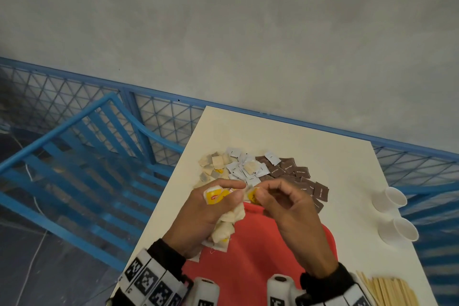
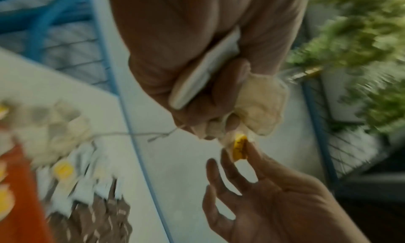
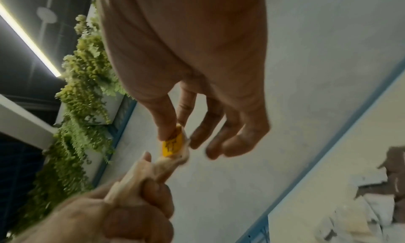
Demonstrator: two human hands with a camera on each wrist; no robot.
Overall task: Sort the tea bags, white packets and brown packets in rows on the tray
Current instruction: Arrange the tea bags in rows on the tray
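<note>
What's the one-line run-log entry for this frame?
stage: sorting tea bags | left hand: holds tea bag bunch | right hand: pinches yellow tag | red tray: no rows visible | pile: on table

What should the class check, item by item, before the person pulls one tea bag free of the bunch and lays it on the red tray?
1. Left hand grips the bunch of tea bags: ok.
2. Right hand pinches one yellow tag between thumb and forefinger: ok.
3. Only one bag comes with that tag: cannot tell; the bags are bunched together.
4. Strings free of tangles: cannot tell; a loose string trails toward the pile.
5. Red tray has bare space below the hands: ok.
6. White packets and brown packets already on the tray: not ok; they lie on the table.
</note>
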